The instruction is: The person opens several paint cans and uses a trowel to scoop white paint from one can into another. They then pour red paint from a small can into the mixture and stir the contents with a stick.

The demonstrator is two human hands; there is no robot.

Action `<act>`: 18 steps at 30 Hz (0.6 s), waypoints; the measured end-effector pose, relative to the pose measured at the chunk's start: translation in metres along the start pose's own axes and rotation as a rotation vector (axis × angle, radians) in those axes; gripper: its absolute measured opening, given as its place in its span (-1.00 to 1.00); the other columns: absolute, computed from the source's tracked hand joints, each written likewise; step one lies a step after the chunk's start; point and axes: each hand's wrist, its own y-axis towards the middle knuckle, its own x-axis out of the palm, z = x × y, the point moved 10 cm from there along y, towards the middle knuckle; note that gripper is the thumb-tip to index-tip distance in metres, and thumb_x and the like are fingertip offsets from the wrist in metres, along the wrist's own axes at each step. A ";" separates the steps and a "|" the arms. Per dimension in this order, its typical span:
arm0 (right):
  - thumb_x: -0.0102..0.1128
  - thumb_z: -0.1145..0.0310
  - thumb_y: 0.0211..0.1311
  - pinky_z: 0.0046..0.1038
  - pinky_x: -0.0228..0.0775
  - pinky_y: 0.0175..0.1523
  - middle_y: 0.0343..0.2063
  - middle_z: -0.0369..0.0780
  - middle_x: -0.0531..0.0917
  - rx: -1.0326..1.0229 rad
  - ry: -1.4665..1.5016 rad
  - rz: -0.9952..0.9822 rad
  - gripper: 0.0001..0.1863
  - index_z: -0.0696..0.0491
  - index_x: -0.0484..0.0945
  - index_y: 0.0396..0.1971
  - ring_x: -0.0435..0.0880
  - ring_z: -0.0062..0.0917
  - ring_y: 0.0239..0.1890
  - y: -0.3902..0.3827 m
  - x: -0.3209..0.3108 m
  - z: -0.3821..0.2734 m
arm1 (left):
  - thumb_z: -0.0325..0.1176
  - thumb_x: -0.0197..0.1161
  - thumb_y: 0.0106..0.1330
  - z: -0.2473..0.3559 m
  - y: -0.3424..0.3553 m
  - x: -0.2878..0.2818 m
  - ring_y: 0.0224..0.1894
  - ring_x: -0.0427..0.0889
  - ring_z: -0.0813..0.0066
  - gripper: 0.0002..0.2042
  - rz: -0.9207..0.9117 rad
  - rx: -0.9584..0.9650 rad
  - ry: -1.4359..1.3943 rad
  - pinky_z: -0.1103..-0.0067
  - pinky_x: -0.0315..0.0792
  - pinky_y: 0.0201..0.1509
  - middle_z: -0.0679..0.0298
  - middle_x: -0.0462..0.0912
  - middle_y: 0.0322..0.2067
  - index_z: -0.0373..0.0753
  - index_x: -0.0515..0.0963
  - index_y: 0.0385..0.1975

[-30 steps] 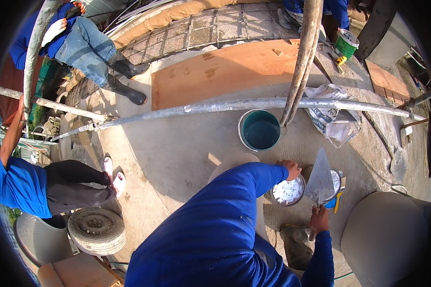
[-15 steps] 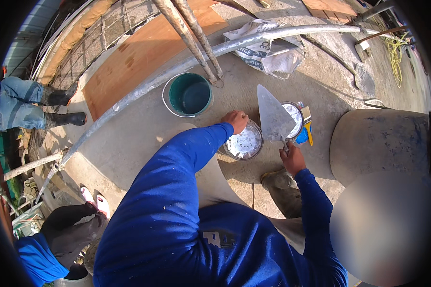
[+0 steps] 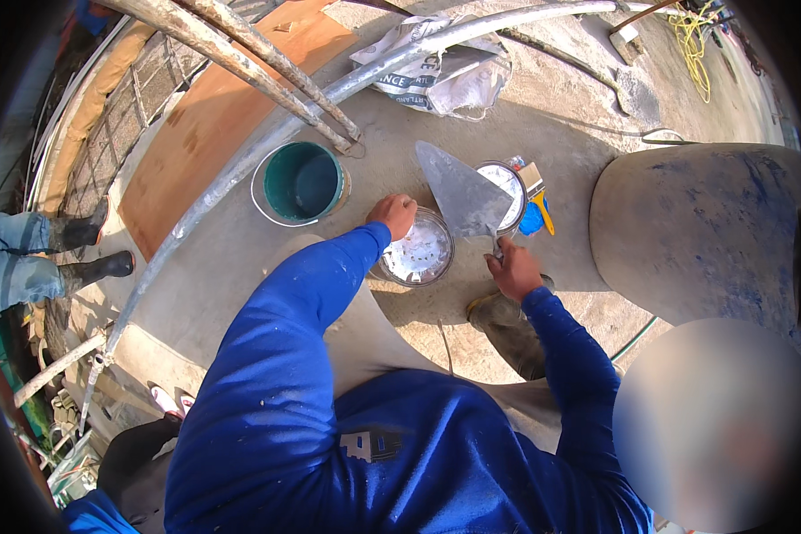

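My left hand (image 3: 393, 216), fingers curled, grips the upper left rim of a round metal can (image 3: 418, 252) with whitish, glossy stuff inside. In my right hand (image 3: 514, 269) is the handle of a pointing trowel (image 3: 458, 190), its grey triangular blade aimed away from me. That blade hangs partly over a second round can (image 3: 509, 189) holding white material, covering its left part. Just right of this can lies a paintbrush (image 3: 543, 206) with a yellow handle, next to a crumpled blue item (image 3: 531, 220) whose kind is unclear.
A green bucket (image 3: 303, 182) stands left of the cans. A curved metal pipe (image 3: 209, 203) crosses beyond it, with a cement sack (image 3: 436, 67) and a shovel (image 3: 636, 93) farther off. A large grey drum (image 3: 694, 231) is at right. Another person's boots (image 3: 98, 249) show at left.
The whole view has shifted, so the cans, bucket and sack sit farther left and higher. Both hands keep their places at the can and the trowel handle.
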 end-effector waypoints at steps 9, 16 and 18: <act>0.29 0.16 0.37 0.11 0.51 -0.08 -0.35 0.20 0.71 0.063 0.058 0.052 -0.63 0.22 0.53 -0.19 0.71 0.20 -0.21 0.004 0.009 -0.015 | -0.07 -0.04 0.46 -0.005 0.008 0.008 0.12 0.61 -0.26 -0.59 0.018 0.004 -0.080 0.02 0.47 0.24 -0.08 0.71 0.03 -0.20 0.69 -0.10; 0.27 0.21 0.33 0.08 0.55 0.01 -0.27 0.19 0.74 0.068 -0.015 -0.044 -0.63 0.25 0.54 -0.12 0.73 0.16 -0.13 0.019 0.003 -0.056 | -0.11 0.01 0.47 -0.010 0.011 0.008 0.08 0.61 -0.29 -0.61 0.028 0.049 -0.134 0.12 0.46 0.19 -0.17 0.70 -0.05 -0.31 0.66 -0.14; 0.29 0.21 0.29 0.05 0.56 0.04 -0.25 0.19 0.74 0.025 -0.031 -0.118 -0.60 0.26 0.56 -0.09 0.74 0.15 -0.11 0.037 0.000 -0.045 | -0.11 0.00 0.47 -0.007 0.008 0.004 0.08 0.61 -0.28 -0.61 0.048 0.023 -0.110 0.12 0.47 0.19 -0.16 0.70 -0.05 -0.30 0.66 -0.14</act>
